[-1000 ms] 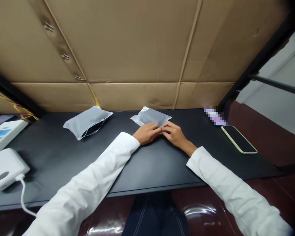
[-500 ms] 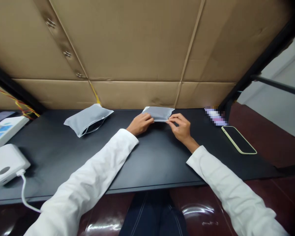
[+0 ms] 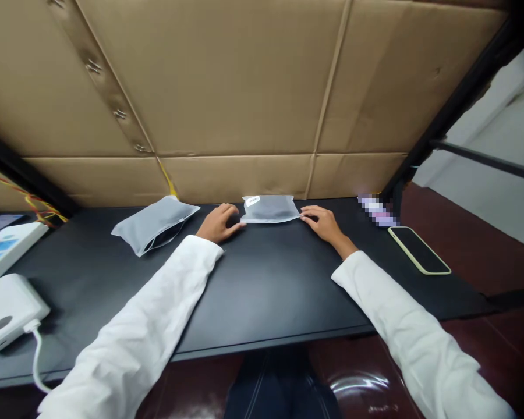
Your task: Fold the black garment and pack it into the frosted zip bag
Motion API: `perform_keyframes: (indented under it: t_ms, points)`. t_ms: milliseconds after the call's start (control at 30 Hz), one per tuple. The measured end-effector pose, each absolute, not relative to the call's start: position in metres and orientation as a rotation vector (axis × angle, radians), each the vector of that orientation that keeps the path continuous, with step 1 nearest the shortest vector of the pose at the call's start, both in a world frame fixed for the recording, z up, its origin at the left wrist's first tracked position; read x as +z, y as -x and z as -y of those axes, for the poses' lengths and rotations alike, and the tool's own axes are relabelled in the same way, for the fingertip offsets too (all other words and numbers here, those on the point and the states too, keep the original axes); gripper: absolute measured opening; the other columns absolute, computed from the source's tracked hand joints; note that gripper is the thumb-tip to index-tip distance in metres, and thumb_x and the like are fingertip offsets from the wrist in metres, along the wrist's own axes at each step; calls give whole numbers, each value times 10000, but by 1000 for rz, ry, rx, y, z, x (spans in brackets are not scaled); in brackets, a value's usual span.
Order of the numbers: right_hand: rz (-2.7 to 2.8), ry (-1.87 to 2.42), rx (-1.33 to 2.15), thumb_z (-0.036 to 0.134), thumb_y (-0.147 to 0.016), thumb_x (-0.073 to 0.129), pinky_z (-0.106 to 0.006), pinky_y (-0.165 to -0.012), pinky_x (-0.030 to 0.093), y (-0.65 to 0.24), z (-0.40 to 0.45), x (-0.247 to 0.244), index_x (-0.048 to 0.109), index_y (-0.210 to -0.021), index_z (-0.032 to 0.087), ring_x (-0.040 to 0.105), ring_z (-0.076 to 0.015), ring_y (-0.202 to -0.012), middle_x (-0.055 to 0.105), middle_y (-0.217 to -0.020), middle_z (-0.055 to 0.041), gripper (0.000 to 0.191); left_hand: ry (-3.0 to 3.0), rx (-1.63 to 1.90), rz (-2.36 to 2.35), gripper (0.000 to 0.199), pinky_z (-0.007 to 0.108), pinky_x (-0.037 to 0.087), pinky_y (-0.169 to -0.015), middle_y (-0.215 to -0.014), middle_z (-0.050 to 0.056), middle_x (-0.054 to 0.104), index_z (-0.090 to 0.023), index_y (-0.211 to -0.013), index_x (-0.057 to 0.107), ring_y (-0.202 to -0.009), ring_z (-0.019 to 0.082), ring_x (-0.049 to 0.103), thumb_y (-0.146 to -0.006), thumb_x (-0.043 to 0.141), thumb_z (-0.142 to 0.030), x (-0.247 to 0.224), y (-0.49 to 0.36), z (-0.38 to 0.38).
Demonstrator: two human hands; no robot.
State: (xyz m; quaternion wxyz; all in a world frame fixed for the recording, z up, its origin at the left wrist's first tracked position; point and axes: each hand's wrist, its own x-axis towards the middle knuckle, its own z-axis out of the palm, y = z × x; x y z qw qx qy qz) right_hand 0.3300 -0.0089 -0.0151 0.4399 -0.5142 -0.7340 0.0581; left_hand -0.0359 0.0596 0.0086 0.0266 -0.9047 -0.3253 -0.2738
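Note:
A frosted plastic pouch (image 3: 271, 209) with a small white label at its upper left lies flat near the back of the black table. My left hand (image 3: 219, 223) rests just left of it, fingers apart, thumb tip by the pouch's lower left corner and nothing in its grasp. At the opposite side, my right hand (image 3: 322, 223) has thumb and forefinger closed at the pouch's lower right corner. Farther left sits a second frosted pouch (image 3: 155, 224), its mouth gaping toward the front right.
Cardboard (image 3: 236, 87) walls off the table's (image 3: 262, 291) back. A phone in a pale case (image 3: 419, 250) lies at right, beside a blurred packet (image 3: 379, 210). At left are a white device (image 3: 11, 308) with a cable and a white box (image 3: 9, 247) with blue markings.
My left hand has let go of the pouch and moved left. The pouch now lies flat with its label showing, while my right hand stays at its right corner.

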Motion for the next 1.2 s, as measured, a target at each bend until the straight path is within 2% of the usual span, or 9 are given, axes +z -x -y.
perform_keyframes:
  t_ms: [100,167,400,733,1200]
  points:
    - [1938,1428,104,381,-870,661,-474,-1118,431,-341,7,-15,676,-1235,242,581,-272,-1264,648,-1321,-81,391,2834,-844,1247,625,424,453,-1024,-1287,122,585,-192,-1228,559,-1176,293,559,-826,589,-669,9,52,-65]
    - [1967,1504,119,410,-872,658,-492,-1130,414,-344,6,-16,638,-1296,241,552,-284,-1298,625,-1352,-91,457,2850,-793,1387,673,449,425,-1074,-1342,136,568,-185,-1272,546,-1233,306,538,-832,555,-694,9,61,-70]
    - [1983,1540,182,412,-902,618,-487,-1157,382,-342,4,-19,691,-1220,245,528,-267,-1328,627,-1348,-81,367,2896,-685,1437,655,459,385,-1124,-1339,139,593,-167,-1256,586,-1284,303,508,-882,449,-687,-1,64,-84]
    - [1995,1539,187,380,-913,607,-488,-1158,378,-342,6,-20,680,-1239,235,518,-266,-1338,600,-1378,-96,364,2864,-623,1413,585,463,397,-1109,-1351,149,581,-159,-1264,584,-1291,302,497,-911,431,-600,-1,61,-81]
    - [2001,1525,173,381,-915,605,-492,-1157,382,-344,5,-22,678,-1241,256,523,-265,-1333,605,-1375,-84,356,2861,-619,1404,571,465,406,-1098,-1336,144,588,-171,-1247,588,-1278,308,504,-906,418,-596,-1,60,-81]
